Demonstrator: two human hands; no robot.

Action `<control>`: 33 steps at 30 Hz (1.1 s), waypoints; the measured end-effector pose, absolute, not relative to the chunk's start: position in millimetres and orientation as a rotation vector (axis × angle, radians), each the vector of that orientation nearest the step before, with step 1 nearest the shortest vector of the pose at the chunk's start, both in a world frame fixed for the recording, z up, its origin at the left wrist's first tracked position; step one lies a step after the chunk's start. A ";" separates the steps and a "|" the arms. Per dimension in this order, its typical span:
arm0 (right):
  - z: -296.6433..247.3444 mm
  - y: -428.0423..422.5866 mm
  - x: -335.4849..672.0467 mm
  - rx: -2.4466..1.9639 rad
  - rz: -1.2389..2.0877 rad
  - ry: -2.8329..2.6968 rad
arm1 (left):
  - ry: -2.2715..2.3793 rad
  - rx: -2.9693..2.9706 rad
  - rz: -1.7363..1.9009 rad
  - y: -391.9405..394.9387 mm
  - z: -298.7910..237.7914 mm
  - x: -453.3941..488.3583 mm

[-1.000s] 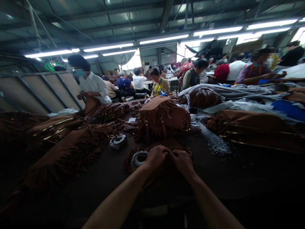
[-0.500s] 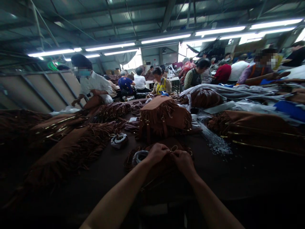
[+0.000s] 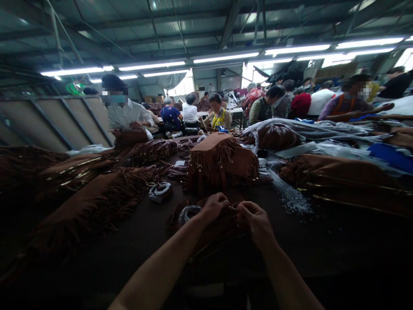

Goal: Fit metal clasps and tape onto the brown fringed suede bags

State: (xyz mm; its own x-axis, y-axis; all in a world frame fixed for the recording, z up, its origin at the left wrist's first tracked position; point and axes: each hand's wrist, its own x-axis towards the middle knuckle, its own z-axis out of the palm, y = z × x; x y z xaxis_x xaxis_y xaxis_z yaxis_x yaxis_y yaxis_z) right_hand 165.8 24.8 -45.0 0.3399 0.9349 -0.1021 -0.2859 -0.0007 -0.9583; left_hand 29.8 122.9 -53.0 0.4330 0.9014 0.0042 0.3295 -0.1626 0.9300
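My left hand (image 3: 213, 207) and my right hand (image 3: 257, 222) pinch a small metal ring (image 3: 233, 207) between them, and their fingers partly hide it. Both hands are over a brown suede fringed bag (image 3: 206, 217) lying on the dark table (image 3: 129, 254). A grey coiled strap (image 3: 189, 213) rests on that bag, just left of my left hand. Beyond my hands stands a larger brown suede fringed bag (image 3: 222, 161) with metal fittings.
Piles of fringed brown suede pieces (image 3: 93, 202) lie to the left, and more brown suede (image 3: 338, 176) lies to the right. Scattered clear beads (image 3: 288, 197) and a second grey coil (image 3: 160, 192) are on the table. Several co-workers sit or stand beyond.
My hands have moved slightly apart, with my right hand shifting right and down. The ring shows less between my fingers. The co-worker at left has drawn both hands in toward the chest.
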 end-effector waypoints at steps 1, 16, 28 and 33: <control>-39.5 23.3 168.3 -1.078 1.144 -0.682 | 1.048 1.712 0.751 120.9 -50.6 31.6; -31.3 31.6 191.1 -1.109 0.845 -0.967 | 0.941 1.625 0.857 121.2 -48.9 49.2; -31.7 30.9 196.5 -1.188 0.836 -0.990 | 0.908 1.705 0.815 111.9 -43.7 48.3; -43.0 40.2 201.8 -1.395 0.908 -1.151 | 0.833 1.750 0.848 104.8 -43.0 45.6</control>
State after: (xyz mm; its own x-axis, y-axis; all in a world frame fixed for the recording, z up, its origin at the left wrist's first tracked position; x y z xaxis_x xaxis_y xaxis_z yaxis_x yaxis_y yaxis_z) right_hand 201.8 40.2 -43.0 0.2459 0.9670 0.0670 0.1600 0.0277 -0.9867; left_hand 45.6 104.8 -43.0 0.5207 0.8373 0.1668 0.1512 -0.2828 0.9472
